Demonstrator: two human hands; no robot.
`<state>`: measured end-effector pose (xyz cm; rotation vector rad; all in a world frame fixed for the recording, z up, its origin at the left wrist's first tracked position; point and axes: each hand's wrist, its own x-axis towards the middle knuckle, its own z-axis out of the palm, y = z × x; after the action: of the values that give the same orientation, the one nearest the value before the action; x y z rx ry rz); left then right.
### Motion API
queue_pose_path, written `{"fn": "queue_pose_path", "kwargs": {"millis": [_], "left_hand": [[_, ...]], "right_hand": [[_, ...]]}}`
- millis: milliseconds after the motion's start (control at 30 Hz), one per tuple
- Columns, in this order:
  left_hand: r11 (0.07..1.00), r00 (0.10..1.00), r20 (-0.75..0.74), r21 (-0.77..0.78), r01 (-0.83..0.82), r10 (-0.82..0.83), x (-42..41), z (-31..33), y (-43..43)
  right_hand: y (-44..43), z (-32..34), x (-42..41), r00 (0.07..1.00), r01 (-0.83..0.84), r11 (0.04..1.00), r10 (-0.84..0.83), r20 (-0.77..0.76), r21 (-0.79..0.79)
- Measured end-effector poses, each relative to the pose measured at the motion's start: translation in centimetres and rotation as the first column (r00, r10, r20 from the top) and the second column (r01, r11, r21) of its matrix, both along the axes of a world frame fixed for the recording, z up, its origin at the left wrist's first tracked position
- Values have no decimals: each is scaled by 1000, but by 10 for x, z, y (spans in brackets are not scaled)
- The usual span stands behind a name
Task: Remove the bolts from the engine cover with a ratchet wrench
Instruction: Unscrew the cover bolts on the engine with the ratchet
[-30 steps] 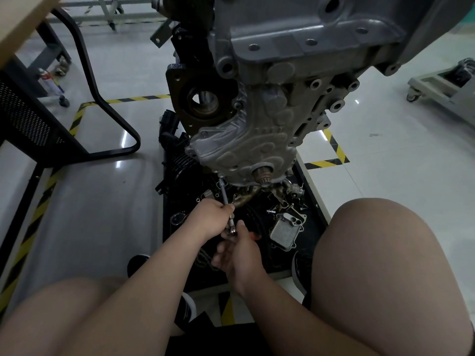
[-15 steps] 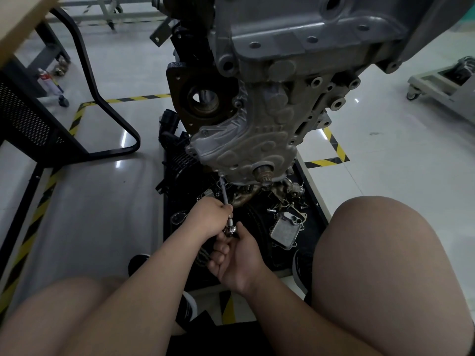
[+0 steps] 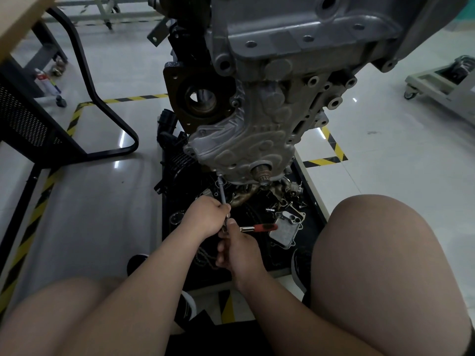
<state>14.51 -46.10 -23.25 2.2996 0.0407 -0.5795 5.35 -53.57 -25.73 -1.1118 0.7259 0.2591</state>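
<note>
The engine (image 3: 295, 34) stands above, its cover (image 3: 246, 140) facing the person. Both forearms reach forward between the knees. The left hand (image 3: 205, 217) is curled around the shaft of the wrench (image 3: 222, 192). The right hand (image 3: 237, 249) grips its head, thumb on top. The socket sits on a bolt (image 3: 219, 174) at the cover's lower edge.

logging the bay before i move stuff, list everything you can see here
engine: one, grey, top centre
engine cover: one, silver, engine's lower end
ratchet wrench: one, red handle, silver shaft reaching the cover's lower edge
tray: one, black, floor under engine, loose metal parts in it
cooler plate: one, silver, in tray
hazard tape: several strips, yellow-black, floor
frame: one, black, left
cart: one, pale grey, far right
knees: two, bare, bottom
hands: two, left hand grips wrench shaft, right hand holds its head
</note>
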Motion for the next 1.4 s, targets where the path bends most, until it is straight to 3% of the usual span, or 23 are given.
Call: {"fn": "queue_pose_path", "kwargs": {"millis": [67, 167, 233, 300, 400, 467, 633, 800, 1067, 1400], "left_hand": [[1000, 1000, 6, 4, -1, 1, 0, 0, 0], [1000, 1000, 0, -3, 0, 0, -1, 0, 0], [1000, 1000, 3, 1, 0, 0, -1, 0, 0], [1000, 1000, 11, 15, 4, -4, -1, 0, -1], [1000, 1000, 2, 8, -16, 16, -1, -1, -1], [1000, 1000, -19, -3, -14, 14, -1, 0, -2], [998, 997, -73, -50, -28, 24, -2, 3, -4], [994, 990, -136, -96, -61, 48, -3, 6, -6], [993, 995, -86, -101, -63, 54, -3, 6, -5], [999, 1000, -21, -41, 5, -6, -2, 4, -1]], "right_hand": [[-3, -2, -2, 997, -30, 975, 46, 66, -221], [-8, -7, -2, 980, -83, 826, 170, 104, -558], [-10, -9, -2, 975, -97, 760, 202, 92, -642], [-9, -10, -1, 976, -103, 811, 193, 97, -576], [-8, -8, 1, 987, -132, 959, 151, 60, -251], [-8, -6, 2, 990, -139, 990, 139, 12, -29], [-6, 0, 4, 997, -35, 944, 57, -57, 329], [-4, 8, 2, 994, 65, 807, 2, -113, 586], [-2, 14, 2, 994, 29, 765, 43, -96, 643], [-4, 17, 5, 984, -54, 914, 117, -132, 402]]}}
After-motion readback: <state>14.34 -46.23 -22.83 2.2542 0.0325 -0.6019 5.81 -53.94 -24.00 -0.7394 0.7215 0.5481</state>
